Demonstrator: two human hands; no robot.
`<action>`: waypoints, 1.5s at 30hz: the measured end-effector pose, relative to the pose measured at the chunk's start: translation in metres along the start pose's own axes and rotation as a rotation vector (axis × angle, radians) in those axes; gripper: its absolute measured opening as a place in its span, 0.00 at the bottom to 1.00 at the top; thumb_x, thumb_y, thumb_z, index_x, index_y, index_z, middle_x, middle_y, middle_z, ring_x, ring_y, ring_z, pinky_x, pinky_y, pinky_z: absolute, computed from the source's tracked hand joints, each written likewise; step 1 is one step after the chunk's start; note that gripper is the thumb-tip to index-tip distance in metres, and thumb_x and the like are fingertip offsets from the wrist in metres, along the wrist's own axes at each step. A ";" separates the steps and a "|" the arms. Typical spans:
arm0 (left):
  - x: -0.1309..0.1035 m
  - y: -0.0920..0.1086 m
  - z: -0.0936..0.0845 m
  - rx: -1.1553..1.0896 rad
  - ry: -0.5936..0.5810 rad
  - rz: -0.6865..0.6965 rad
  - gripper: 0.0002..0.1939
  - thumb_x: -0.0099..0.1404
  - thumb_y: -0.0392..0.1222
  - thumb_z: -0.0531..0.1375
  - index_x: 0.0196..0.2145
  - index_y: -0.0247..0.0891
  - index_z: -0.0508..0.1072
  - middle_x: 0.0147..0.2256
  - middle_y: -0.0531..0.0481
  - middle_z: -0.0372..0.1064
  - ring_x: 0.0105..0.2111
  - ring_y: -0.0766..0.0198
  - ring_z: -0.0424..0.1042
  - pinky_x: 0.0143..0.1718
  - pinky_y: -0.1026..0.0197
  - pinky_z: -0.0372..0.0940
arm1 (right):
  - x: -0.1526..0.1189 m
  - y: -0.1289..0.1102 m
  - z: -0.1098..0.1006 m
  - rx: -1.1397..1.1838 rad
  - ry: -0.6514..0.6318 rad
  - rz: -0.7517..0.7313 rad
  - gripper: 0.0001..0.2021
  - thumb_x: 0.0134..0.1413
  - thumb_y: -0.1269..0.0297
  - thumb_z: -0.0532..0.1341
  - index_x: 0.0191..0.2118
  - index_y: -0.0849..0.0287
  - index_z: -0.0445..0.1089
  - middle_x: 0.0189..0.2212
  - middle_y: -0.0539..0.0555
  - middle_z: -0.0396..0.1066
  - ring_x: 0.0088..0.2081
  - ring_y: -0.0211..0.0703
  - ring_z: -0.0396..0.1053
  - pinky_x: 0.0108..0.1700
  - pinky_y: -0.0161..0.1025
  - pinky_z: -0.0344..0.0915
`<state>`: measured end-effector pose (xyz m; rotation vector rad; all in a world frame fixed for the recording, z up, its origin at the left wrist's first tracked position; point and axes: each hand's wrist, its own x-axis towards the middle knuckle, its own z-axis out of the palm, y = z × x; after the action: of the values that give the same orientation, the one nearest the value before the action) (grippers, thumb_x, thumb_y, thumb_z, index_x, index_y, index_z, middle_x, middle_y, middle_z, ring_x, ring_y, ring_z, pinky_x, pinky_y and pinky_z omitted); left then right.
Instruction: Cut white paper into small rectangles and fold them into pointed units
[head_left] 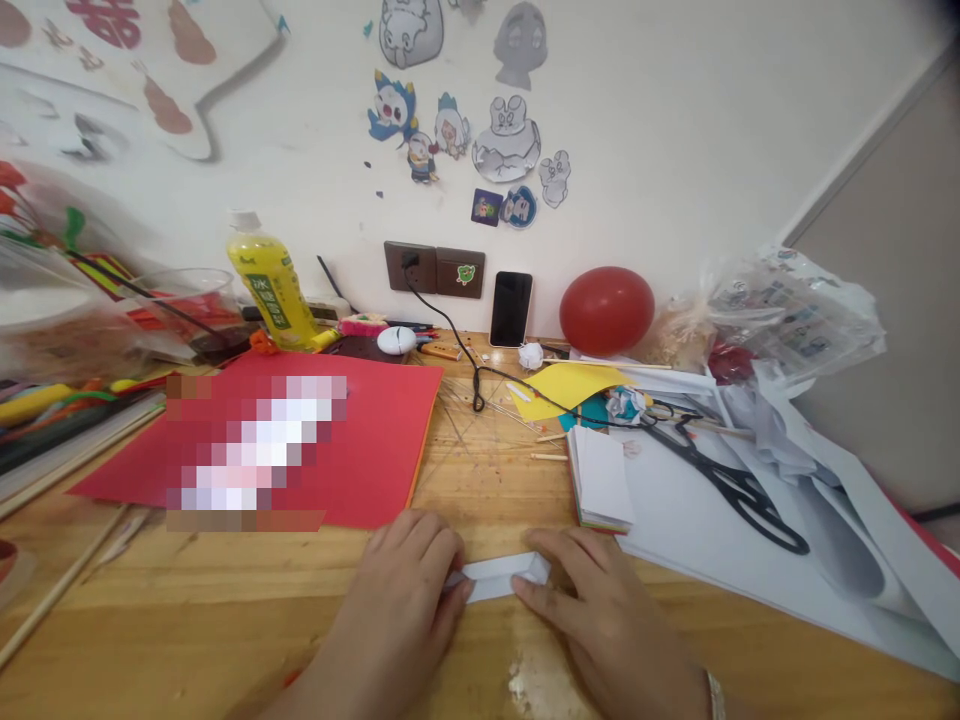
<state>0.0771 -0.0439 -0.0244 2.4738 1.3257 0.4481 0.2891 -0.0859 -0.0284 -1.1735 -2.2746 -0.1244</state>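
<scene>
A small white folded strip of paper (495,578) lies low over the wooden table (480,520), stretched between my two hands. At its left end, my left hand (416,580) pinches it between thumb and fingers. My right hand (592,590) grips the other end, thumb on the near side and index finger on the far side. Creases run along the strip, and its right end looks folded up. The left end is partly covered by my fingers. Just beyond my right hand sits a stack of white paper squares (602,475).
Red sheets (390,440) lie to the left. A yellow drink bottle (274,285), a phone (511,308) and a red balloon (607,310) stand along the wall. Black-handled scissors (739,490) rest on white paper at the right. A black cable (457,345) crosses the back.
</scene>
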 end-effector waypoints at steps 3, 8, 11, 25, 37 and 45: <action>-0.001 0.000 0.000 0.003 -0.028 -0.011 0.05 0.62 0.32 0.53 0.29 0.38 0.64 0.31 0.50 0.63 0.34 0.55 0.62 0.35 0.53 0.56 | 0.003 0.001 -0.004 0.002 0.022 -0.020 0.14 0.62 0.73 0.51 0.39 0.58 0.75 0.41 0.61 0.74 0.39 0.48 0.67 0.37 0.47 0.69; -0.001 0.000 -0.001 -0.001 -0.014 -0.007 0.06 0.61 0.31 0.54 0.28 0.38 0.65 0.31 0.49 0.64 0.34 0.54 0.62 0.34 0.52 0.57 | -0.002 0.012 -0.009 0.068 -0.017 -0.013 0.15 0.59 0.76 0.52 0.39 0.57 0.75 0.38 0.59 0.75 0.37 0.47 0.68 0.35 0.45 0.69; -0.001 -0.001 0.000 -0.009 0.008 0.016 0.06 0.61 0.30 0.54 0.28 0.38 0.64 0.30 0.49 0.64 0.33 0.55 0.62 0.33 0.53 0.58 | -0.008 0.019 -0.010 0.098 -0.029 0.030 0.17 0.55 0.80 0.51 0.38 0.57 0.74 0.39 0.58 0.74 0.39 0.47 0.67 0.37 0.44 0.70; -0.006 0.000 0.014 0.085 0.280 0.571 0.12 0.66 0.28 0.48 0.35 0.34 0.70 0.32 0.47 0.69 0.32 0.58 0.62 0.34 0.55 0.57 | 0.002 0.004 0.003 0.105 0.000 -0.102 0.09 0.57 0.76 0.54 0.37 0.60 0.70 0.34 0.55 0.74 0.35 0.44 0.66 0.40 0.45 0.65; -0.003 0.003 0.022 -0.049 0.186 0.346 0.13 0.68 0.30 0.49 0.26 0.37 0.67 0.27 0.51 0.65 0.28 0.63 0.65 0.29 0.63 0.60 | 0.000 0.001 0.014 0.183 -0.056 0.094 0.08 0.61 0.73 0.53 0.32 0.59 0.67 0.29 0.52 0.69 0.32 0.42 0.64 0.35 0.39 0.61; 0.000 0.007 0.018 -0.030 0.039 0.101 0.08 0.59 0.26 0.57 0.31 0.37 0.70 0.32 0.48 0.69 0.33 0.57 0.69 0.34 0.55 0.66 | -0.001 0.002 0.017 0.193 -0.168 0.293 0.09 0.47 0.76 0.65 0.30 0.57 0.65 0.30 0.50 0.68 0.34 0.44 0.63 0.35 0.39 0.61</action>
<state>0.0897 -0.0491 -0.0381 2.5276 1.2029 0.5387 0.2839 -0.0799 -0.0432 -1.4397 -2.1666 0.3089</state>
